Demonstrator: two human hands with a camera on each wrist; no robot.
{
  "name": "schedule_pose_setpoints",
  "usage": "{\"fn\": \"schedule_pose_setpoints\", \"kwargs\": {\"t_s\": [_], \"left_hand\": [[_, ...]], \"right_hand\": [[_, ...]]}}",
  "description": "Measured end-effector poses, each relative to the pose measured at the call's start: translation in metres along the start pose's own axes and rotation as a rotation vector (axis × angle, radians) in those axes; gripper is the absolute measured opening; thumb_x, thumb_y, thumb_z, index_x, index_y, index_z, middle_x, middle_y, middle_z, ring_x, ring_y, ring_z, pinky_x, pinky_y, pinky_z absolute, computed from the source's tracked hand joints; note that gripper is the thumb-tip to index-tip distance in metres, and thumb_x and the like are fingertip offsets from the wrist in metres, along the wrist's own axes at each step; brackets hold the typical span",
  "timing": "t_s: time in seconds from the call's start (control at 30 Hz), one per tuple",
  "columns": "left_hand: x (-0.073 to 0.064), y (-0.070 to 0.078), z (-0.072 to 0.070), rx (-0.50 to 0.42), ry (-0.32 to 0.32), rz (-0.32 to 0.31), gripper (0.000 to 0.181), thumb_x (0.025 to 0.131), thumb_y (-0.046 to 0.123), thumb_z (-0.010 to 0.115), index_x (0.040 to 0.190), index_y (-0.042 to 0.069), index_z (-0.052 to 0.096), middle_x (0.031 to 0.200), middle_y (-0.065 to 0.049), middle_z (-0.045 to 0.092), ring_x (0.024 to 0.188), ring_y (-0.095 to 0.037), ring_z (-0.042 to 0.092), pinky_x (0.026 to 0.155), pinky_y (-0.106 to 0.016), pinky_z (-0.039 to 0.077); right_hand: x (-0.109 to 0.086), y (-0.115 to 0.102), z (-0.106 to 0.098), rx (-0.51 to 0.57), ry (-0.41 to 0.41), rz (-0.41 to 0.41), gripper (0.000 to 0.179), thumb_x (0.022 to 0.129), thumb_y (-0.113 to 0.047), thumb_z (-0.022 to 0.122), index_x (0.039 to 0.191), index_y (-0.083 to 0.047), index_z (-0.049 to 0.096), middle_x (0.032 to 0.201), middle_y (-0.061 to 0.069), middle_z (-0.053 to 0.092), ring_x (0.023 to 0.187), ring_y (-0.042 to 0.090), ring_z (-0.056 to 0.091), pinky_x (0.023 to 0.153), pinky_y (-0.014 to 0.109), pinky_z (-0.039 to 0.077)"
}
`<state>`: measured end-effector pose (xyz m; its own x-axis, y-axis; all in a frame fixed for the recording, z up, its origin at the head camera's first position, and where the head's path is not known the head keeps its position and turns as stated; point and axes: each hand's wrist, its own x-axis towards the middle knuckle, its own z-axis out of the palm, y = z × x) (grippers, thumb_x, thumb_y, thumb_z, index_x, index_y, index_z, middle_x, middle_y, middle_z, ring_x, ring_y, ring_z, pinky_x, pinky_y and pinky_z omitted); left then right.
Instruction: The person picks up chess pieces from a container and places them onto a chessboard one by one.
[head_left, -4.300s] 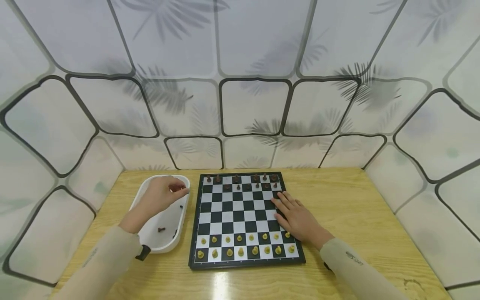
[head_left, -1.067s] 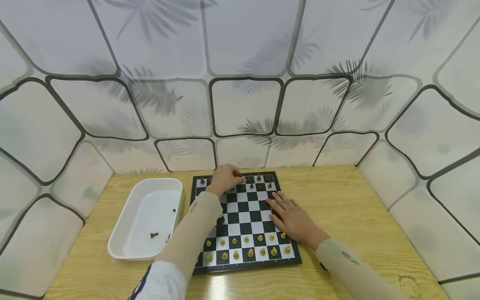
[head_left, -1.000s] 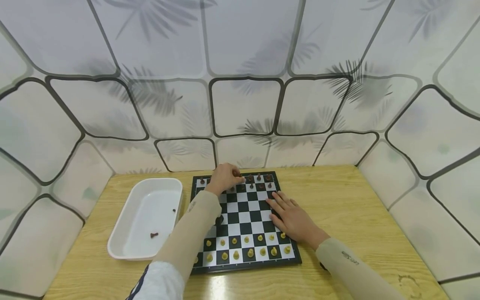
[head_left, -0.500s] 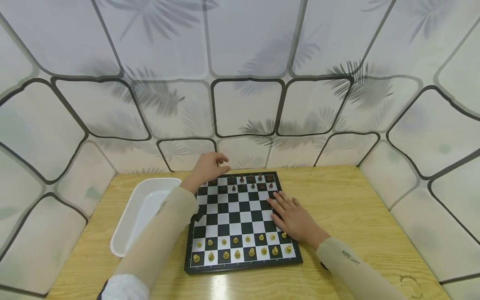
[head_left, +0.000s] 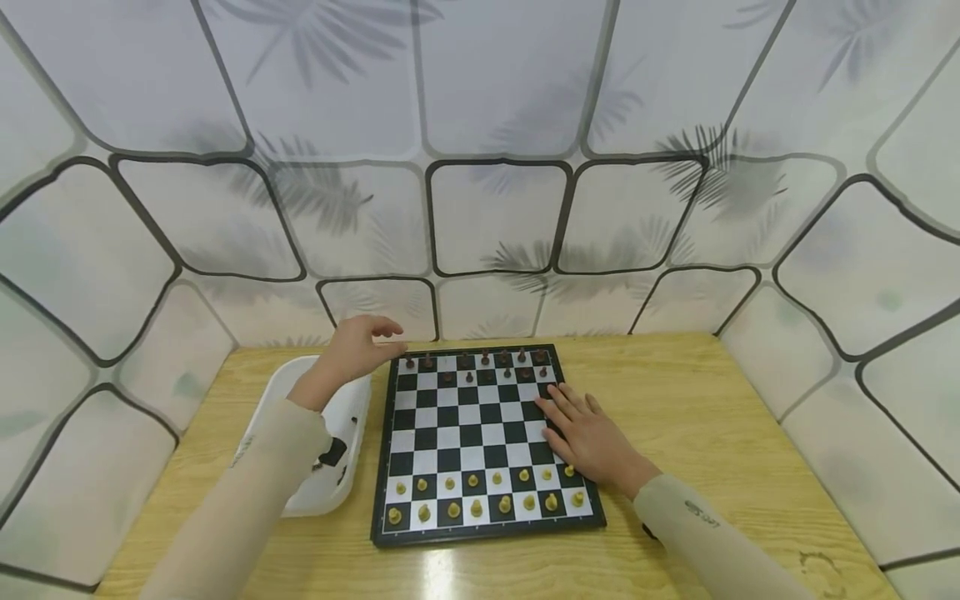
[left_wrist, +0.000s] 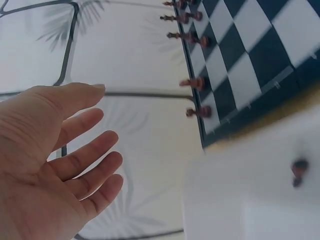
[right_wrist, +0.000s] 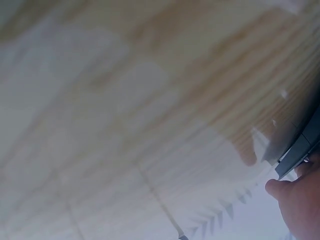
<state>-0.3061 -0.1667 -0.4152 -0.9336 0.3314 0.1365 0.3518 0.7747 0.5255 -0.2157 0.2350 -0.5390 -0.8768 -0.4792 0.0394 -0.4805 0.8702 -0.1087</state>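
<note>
My left hand (head_left: pixel 354 350) is up over the white tray's back edge, beside the board's far left corner. In the left wrist view that hand (left_wrist: pixel 70 155) holds nothing, its fingers loosely bent and apart. My right hand (head_left: pixel 592 437) rests on the right edge of the chessboard (head_left: pixel 471 435), fingers extended; in its wrist view only part of the hand (right_wrist: pixel 300 200) shows at the board's edge. Dark red chess pieces (head_left: pixel 485 358) stand in the two far rows, with gaps among them. Yellow chess pieces (head_left: pixel 476 507) fill the two near rows.
The white plastic tray (head_left: pixel 318 505) stands left of the board, partly behind my left forearm. A few dark red pieces lie in it, one visible in the left wrist view as a loose chess piece (left_wrist: pixel 299 171). A patterned wall (head_left: pixel 495 217) encloses the wooden table (head_left: pixel 675 392).
My left hand went from the tray to the far row, then released and drew back left. A dark red piece now stands in a former gap there. The right hand stayed put.
</note>
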Motion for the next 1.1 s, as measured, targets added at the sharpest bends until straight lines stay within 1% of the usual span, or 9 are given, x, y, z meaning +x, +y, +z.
{"fn": "schedule_pose_setpoints", "kwargs": {"t_s": [0.13, 0.27, 0.43, 0.6, 0.7, 0.8, 0.93, 1.1], "left_hand": [[-0.015, -0.013, -0.005, 0.019, -0.006, -0.009, 0.032, 0.100, 0.023, 0.071, 0.122, 0.001, 0.075, 0.123, -0.024, 0.074, 0.117, -0.045, 0.067, 0.100, -0.060, 0.053], [-0.030, -0.024, -0.010, 0.003, -0.012, -0.017, 0.031, 0.099, 0.022, 0.072, 0.120, -0.001, 0.075, 0.120, -0.024, 0.075, 0.112, -0.044, 0.069, 0.096, -0.058, 0.056], [-0.047, -0.037, -0.016, -0.018, -0.044, -0.018, 0.029, 0.098, 0.018, 0.072, 0.119, -0.001, 0.075, 0.112, -0.021, 0.076, 0.104, -0.039, 0.071, 0.090, -0.054, 0.058], [-0.060, -0.045, -0.018, 0.011, -0.100, -0.064, 0.028, 0.096, 0.020, 0.074, 0.117, 0.002, 0.076, 0.105, -0.014, 0.077, 0.099, -0.030, 0.071, 0.082, -0.045, 0.060], [-0.066, -0.049, -0.015, 0.033, -0.133, -0.095, 0.028, 0.097, 0.022, 0.074, 0.118, 0.004, 0.076, 0.103, -0.011, 0.076, 0.095, -0.026, 0.069, 0.078, -0.040, 0.059], [-0.070, -0.052, -0.010, 0.045, -0.158, -0.103, 0.026, 0.096, 0.021, 0.076, 0.117, 0.005, 0.076, 0.099, -0.009, 0.075, 0.089, -0.021, 0.067, 0.074, -0.035, 0.057], [-0.073, -0.056, -0.001, 0.036, -0.211, -0.105, 0.026, 0.094, 0.020, 0.078, 0.115, 0.005, 0.077, 0.096, -0.006, 0.074, 0.083, -0.017, 0.063, 0.070, -0.031, 0.053], [-0.073, -0.058, 0.006, 0.038, -0.297, -0.090, 0.027, 0.091, 0.017, 0.078, 0.115, 0.003, 0.077, 0.090, -0.005, 0.073, 0.076, -0.015, 0.062, 0.068, -0.031, 0.052]], "right_hand": [[0.000, 0.000, 0.000, 0.009, 0.006, -0.003, 0.060, 0.112, -0.045, 0.042, 0.164, -0.015, 0.038, 0.171, 0.016, 0.034, 0.161, 0.039, 0.027, 0.123, 0.068, 0.029], [-0.001, 0.000, 0.001, 0.019, 0.011, 0.000, 0.060, 0.112, -0.045, 0.042, 0.164, -0.014, 0.038, 0.171, 0.016, 0.033, 0.161, 0.039, 0.026, 0.123, 0.068, 0.029], [0.000, 0.000, 0.002, 0.026, 0.013, 0.005, 0.061, 0.112, -0.045, 0.043, 0.164, -0.014, 0.039, 0.171, 0.017, 0.033, 0.161, 0.039, 0.026, 0.123, 0.068, 0.028], [-0.001, 0.001, 0.003, 0.028, 0.017, 0.004, 0.061, 0.112, -0.046, 0.043, 0.164, -0.016, 0.039, 0.171, 0.016, 0.034, 0.161, 0.038, 0.026, 0.123, 0.068, 0.029], [-0.001, 0.002, 0.004, 0.021, 0.020, 0.005, 0.061, 0.112, -0.047, 0.042, 0.164, -0.017, 0.038, 0.171, 0.015, 0.033, 0.161, 0.037, 0.026, 0.123, 0.067, 0.029], [-0.001, 0.002, 0.005, 0.016, 0.031, 0.001, 0.060, 0.112, -0.047, 0.042, 0.164, -0.017, 0.039, 0.171, 0.015, 0.034, 0.161, 0.037, 0.027, 0.123, 0.067, 0.030], [0.000, 0.002, 0.005, 0.017, 0.040, -0.003, 0.060, 0.111, -0.046, 0.044, 0.163, -0.016, 0.040, 0.170, 0.015, 0.035, 0.161, 0.037, 0.028, 0.122, 0.068, 0.031], [0.000, 0.002, 0.005, 0.021, 0.036, -0.002, 0.060, 0.111, -0.046, 0.043, 0.163, -0.016, 0.040, 0.171, 0.015, 0.035, 0.161, 0.038, 0.027, 0.122, 0.068, 0.030]]}}
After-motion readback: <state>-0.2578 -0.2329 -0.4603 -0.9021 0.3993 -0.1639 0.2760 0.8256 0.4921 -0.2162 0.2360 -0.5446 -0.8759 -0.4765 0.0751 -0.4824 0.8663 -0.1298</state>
